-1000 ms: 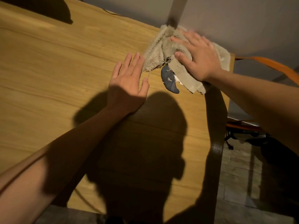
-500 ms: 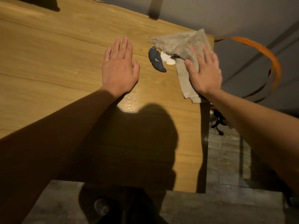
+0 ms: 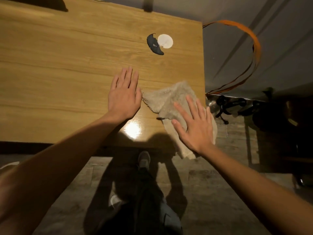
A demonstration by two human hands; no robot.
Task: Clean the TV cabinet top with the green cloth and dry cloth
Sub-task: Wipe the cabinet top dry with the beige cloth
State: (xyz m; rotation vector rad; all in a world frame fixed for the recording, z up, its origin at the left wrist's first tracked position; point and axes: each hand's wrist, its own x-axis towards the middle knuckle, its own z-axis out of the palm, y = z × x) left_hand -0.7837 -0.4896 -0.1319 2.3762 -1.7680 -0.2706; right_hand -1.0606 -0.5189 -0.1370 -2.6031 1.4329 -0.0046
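Note:
The wooden cabinet top (image 3: 67,65) fills the upper left of the head view. A beige fluffy cloth (image 3: 167,99) lies at its near right corner and hangs partly over the edge. My right hand (image 3: 194,126) presses flat on the cloth, fingers spread. Just left of the cloth, my left hand (image 3: 124,95) rests flat on the bare wood with its fingers together. No green cloth is in view.
A dark crescent-shaped cover (image 3: 154,45) and a white round disc (image 3: 165,41) sit on the top farther back. An orange cable (image 3: 250,48) loops past the right edge. Dark chair legs (image 3: 227,106) stand on the floor at right. My shoes (image 3: 144,160) are below.
My right hand has dragged the cloth from the far right corner toward the near edge, uncovering the white disc. My left hand stayed flat on the wood while the view shifted back.

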